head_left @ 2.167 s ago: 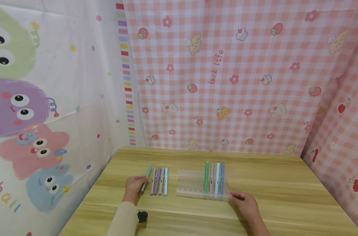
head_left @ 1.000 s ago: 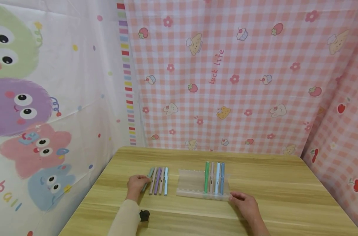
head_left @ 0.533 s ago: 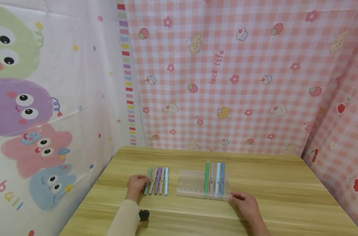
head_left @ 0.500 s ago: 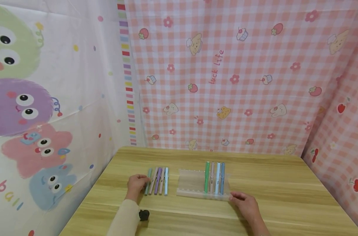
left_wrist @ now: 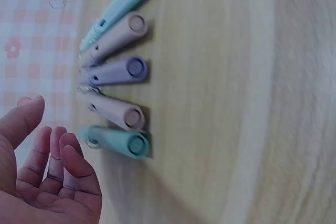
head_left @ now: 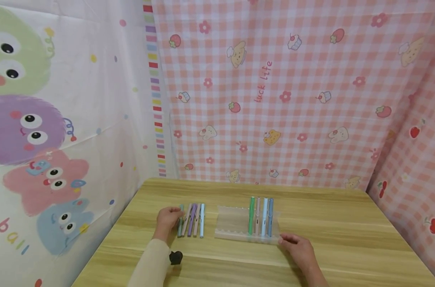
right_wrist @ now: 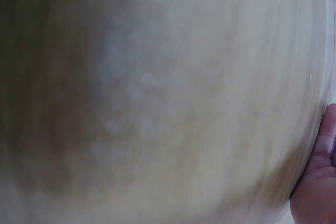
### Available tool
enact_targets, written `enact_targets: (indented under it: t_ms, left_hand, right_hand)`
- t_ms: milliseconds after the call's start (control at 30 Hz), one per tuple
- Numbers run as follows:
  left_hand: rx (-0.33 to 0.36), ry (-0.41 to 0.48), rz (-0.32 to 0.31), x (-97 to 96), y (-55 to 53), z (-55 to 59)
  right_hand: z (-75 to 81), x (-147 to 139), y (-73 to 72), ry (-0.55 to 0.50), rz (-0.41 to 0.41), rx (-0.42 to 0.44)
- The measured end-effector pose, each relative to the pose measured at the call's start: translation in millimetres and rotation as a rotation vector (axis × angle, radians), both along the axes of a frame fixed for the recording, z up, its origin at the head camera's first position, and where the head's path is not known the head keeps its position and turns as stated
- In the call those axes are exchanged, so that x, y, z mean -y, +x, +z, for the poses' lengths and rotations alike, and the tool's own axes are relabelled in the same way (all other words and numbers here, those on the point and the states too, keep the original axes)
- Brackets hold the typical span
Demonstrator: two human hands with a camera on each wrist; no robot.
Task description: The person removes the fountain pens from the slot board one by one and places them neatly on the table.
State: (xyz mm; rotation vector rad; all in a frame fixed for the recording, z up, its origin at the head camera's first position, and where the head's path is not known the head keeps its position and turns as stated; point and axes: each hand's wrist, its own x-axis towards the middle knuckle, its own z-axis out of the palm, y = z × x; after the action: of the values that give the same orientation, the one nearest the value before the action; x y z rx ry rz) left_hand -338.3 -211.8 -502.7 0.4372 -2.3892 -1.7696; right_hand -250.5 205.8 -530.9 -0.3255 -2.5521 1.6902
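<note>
My left hand (head_left: pixel 168 219) is beside a muted green pen (head_left: pixel 180 230), the leftmost in a row on the table. The left wrist view shows its fingers loosely bent, with a gap between them and the green pen (left_wrist: pixel 123 142). To the right of that pen lie a pinkish pen (head_left: pixel 186 223), a purple pen (head_left: pixel 192 220), another pinkish pen and a light blue pen (head_left: pixel 202 221). My right hand (head_left: pixel 300 250) pinches the right front corner of a clear notched pen tray (head_left: pixel 231 221). Bright green (head_left: pixel 251 217), pinkish, light blue and darker blue pens lie in its right half.
The wood-grain table (head_left: pixel 246 263) reaches back to a pink checked curtain (head_left: pixel 274 99). A white cartoon curtain (head_left: pixel 106 119) hangs on the left. A small black object (head_left: pixel 176 258) shows beside the left sleeve (head_left: pixel 150 261).
The muted green pen, slanted and apart earlier, now lies against the row's left end, more in line with the others. The left hand has come off it; the right hand has stayed put.
</note>
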Motion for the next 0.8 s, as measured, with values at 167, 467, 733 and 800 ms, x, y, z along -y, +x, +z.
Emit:
enact_targets:
  t_ms: [167,467,733,800]
  left_hand:
    - [-0.007,0.039,-0.039,-12.5,1.3,12.5]
    - [-0.02,0.115,-0.119,-41.0,3.1,29.3]
    - [-0.041,0.177,-0.185,-61.2,3.9,35.6]
    - [-0.051,0.18,-0.201,-65.3,4.7,36.1]
  right_hand:
    - [0.2,0,0.6,0.006,0.006,0.002]
    - [0.1,1,0.5,0.008,0.008,0.005]
    - [-0.3,1,0.0,0.02,0.003,0.003]
    - [0.6,1,0.6,0.018,0.004,0.003]
